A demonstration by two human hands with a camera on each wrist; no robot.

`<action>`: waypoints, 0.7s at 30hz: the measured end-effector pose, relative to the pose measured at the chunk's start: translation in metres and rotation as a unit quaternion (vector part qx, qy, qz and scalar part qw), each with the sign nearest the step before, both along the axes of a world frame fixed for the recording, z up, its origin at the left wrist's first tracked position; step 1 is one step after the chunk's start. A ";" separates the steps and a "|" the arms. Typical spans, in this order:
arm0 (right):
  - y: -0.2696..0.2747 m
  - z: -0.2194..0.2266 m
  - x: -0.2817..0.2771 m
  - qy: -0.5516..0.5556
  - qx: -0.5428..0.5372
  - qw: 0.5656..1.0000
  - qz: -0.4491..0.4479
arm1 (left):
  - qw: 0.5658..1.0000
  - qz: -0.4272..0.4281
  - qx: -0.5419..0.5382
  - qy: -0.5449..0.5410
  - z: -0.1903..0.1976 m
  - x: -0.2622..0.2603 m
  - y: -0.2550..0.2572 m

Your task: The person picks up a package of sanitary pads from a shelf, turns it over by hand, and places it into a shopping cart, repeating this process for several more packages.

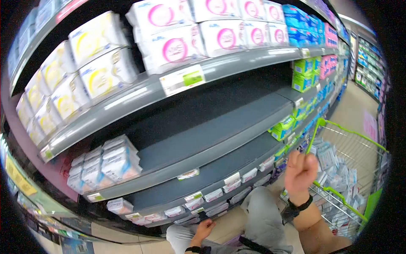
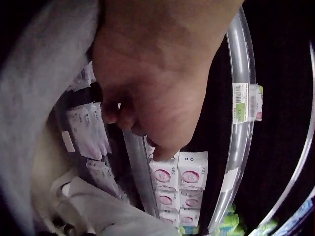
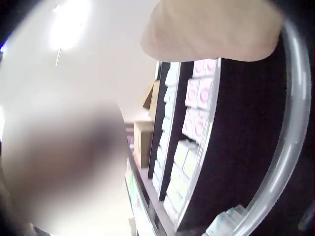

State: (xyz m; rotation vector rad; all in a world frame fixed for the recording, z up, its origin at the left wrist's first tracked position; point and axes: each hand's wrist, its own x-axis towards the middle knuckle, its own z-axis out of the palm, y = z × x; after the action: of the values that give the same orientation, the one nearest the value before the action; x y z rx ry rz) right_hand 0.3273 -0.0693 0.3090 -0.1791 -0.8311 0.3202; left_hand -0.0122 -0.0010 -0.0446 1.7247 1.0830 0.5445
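Note:
My left hand [image 1: 205, 230] hangs low by my grey-trousered knee, its fingers loosely curled with nothing in them. In the left wrist view, this hand overlaps the lower shelves, where white packs with pink rings [image 2: 190, 176] stand stacked. My right hand [image 1: 300, 169] is raised at the right, its fingers curled in and no object showing in it. It overlaps the green-edged rim of a wire shopping cart [image 1: 353, 135] in the head view. Many white-and-blue packs [image 1: 334, 173] lie heaped inside the cart. Only the hand's base shows in the right wrist view, with a large blurred shape beside it.
A long shelf unit [image 1: 228, 137] curves across the front. White packs with yellow print [image 1: 99, 78] and pink-ringed ones [image 1: 175, 51] fill its upper level. White-and-blue packs [image 1: 120, 163] stand lower left; green packs [image 1: 302, 82] sit farther right. An aisle floor [image 1: 349, 103] runs beyond the cart.

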 end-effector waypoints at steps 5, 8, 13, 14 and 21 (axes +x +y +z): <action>0.064 0.078 -0.095 -0.513 0.009 0.845 -0.151 | 1.000 0.001 0.023 0.018 0.012 -0.004 0.001; 0.113 0.093 -0.160 -0.624 0.008 0.762 -0.173 | 0.997 0.034 -0.006 -0.075 -0.065 -0.007 0.010; 0.178 0.099 -0.236 -0.678 -0.020 0.716 -0.164 | 0.999 0.020 0.002 -0.033 -0.009 -0.006 0.000; 0.185 0.098 -0.244 -0.705 -0.031 0.687 -0.175 | 0.999 0.015 0.003 -0.037 -0.024 -0.007 0.007; 0.198 0.072 -0.278 -0.607 -0.039 0.792 -0.060 | 0.997 0.055 0.022 -0.046 0.004 -0.014 -0.002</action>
State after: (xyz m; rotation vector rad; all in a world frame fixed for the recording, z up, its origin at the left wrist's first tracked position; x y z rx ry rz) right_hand 0.0494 0.1284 0.3808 -0.5414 -2.0833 0.0771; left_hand -0.0259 -0.0026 -0.0406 1.6679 1.1127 0.7147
